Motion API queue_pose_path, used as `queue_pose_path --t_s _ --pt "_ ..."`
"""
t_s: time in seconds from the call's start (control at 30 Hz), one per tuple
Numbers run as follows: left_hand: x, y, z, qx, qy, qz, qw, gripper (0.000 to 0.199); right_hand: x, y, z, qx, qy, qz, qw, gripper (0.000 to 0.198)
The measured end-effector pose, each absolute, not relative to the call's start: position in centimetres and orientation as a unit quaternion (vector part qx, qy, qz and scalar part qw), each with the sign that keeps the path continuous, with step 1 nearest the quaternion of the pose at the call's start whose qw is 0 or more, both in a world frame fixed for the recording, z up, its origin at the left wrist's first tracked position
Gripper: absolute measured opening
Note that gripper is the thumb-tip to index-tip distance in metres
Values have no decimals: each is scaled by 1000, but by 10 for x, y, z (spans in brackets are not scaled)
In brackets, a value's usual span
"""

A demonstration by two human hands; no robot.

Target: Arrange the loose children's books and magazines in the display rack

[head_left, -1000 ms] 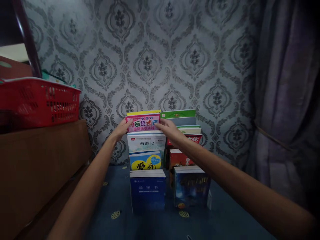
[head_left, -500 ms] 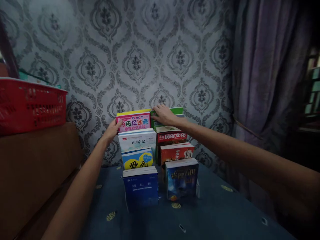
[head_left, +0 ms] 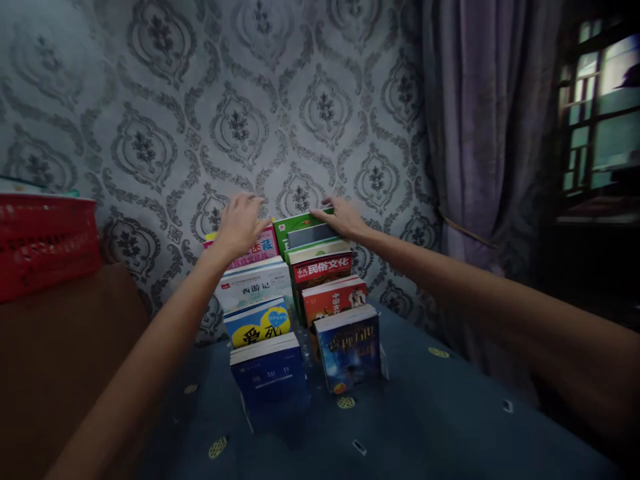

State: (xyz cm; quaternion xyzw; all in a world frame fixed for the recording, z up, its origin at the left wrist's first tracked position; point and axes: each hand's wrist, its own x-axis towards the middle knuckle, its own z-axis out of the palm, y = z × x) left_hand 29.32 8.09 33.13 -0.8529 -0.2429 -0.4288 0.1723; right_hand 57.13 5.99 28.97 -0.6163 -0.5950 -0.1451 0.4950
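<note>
Two rows of upright books stand one behind another on the table. My left hand (head_left: 239,225) is open, fingers spread, over the pink book (head_left: 265,244) at the back of the left row, partly hiding it. My right hand (head_left: 345,219) rests at the top right corner of the green book (head_left: 295,223) at the back of the right row, thumb and fingers stretched out. A dark grey-covered book (head_left: 313,235) leans before the green one. Nearer are the white book (head_left: 255,285), red book (head_left: 323,268), yellow-and-blue book (head_left: 260,323), orange-red book (head_left: 334,297) and two dark blue books in front.
A red plastic basket (head_left: 47,243) sits on a brown cardboard box (head_left: 70,360) at the left. Patterned wallpaper (head_left: 240,127) rises behind the books. A purple curtain (head_left: 475,133) hangs at the right. The table has a dark blue cloth (head_left: 425,413).
My left hand has left the pink book's left edge and moved right, above it. My right hand has slid along the green book's top to its right corner. The view has turned right.
</note>
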Motion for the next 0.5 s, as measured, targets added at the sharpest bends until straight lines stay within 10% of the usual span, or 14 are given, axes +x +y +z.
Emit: queue_pose_path --t_s 0.23,0.5 --pt "340 96 352 -920 -301 -184 171 23 582 81 259 -422 -545 228 687 46" --pt "340 86 348 -892 -338 -169 248 34 590 94 249 -329 -549 218 737 51"
